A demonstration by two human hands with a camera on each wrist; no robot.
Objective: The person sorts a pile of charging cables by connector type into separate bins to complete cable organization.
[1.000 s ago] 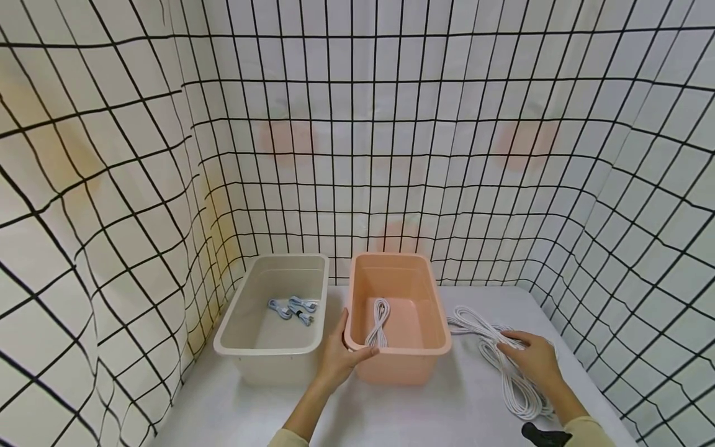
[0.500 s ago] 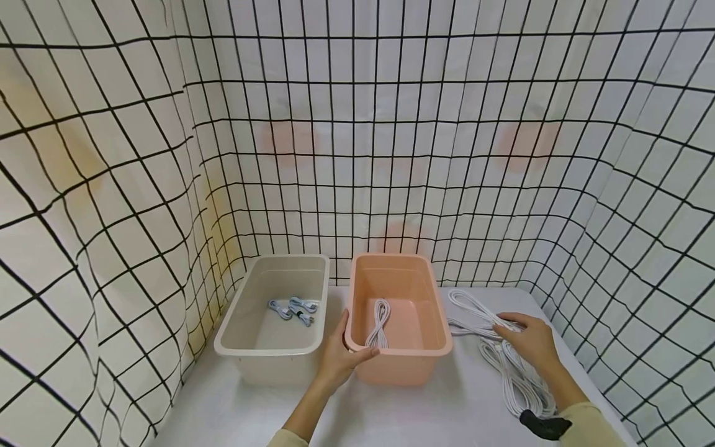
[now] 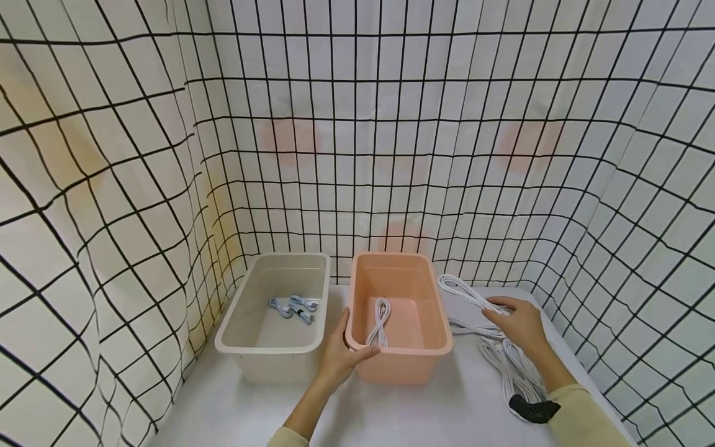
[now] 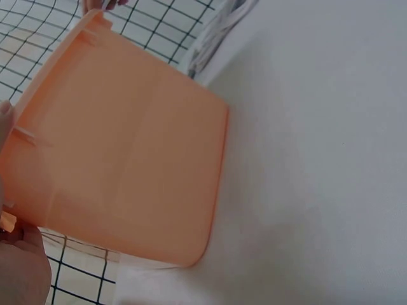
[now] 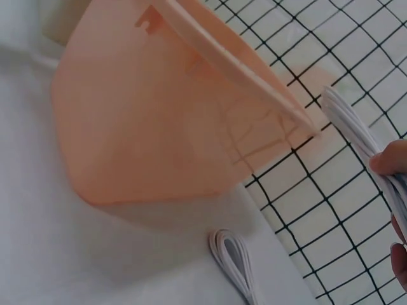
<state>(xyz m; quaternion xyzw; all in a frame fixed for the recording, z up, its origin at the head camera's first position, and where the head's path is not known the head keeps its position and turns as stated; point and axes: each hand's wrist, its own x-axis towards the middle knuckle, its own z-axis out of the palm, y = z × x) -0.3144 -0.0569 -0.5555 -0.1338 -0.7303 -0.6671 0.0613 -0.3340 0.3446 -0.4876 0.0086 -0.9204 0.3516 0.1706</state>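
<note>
My left hand (image 3: 338, 361) grips the near left corner of a peach plastic bin (image 3: 399, 352), thumb over its rim and fingers along its side. One looped bundle of white cable (image 3: 380, 316) lies inside that bin. To the right of the bin, my right hand (image 3: 521, 324) pinches a coiled white cable (image 3: 459, 287) above the table; its loop points toward the bin. In the right wrist view the held cable (image 5: 351, 119) runs between thumb and fingers. Below this hand, more white cable bundles (image 3: 505, 366) lie on the table, partly hidden by the forearm.
A cream bin (image 3: 234, 347) stands left of the peach one, with several short light-blue cables (image 3: 293, 307) inside. Black grid netting (image 3: 391, 155) over white sheeting encloses the back and both sides. The table has a white cover (image 3: 391, 416).
My right hand has lifted a cable coil off the pile and moved it up and left toward the peach bin. My left hand stays on the bin's corner.
</note>
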